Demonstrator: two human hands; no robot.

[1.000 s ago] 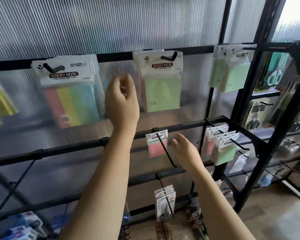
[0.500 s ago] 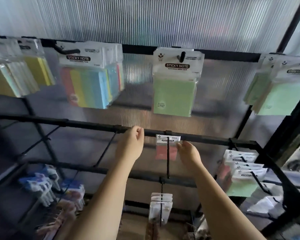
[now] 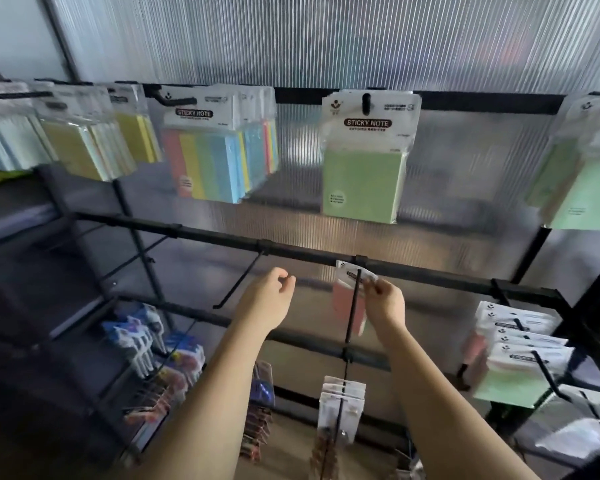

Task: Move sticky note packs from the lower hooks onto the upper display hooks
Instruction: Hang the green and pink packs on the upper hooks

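Right hand (image 3: 383, 304) pinches one pink pack (image 3: 347, 301).

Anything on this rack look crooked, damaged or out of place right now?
One thing: the pink pack on the lower hook hangs tilted, its header skewed where the right hand pinches it. The green pack above hangs straight. No damage shows, though the picture is blurred.
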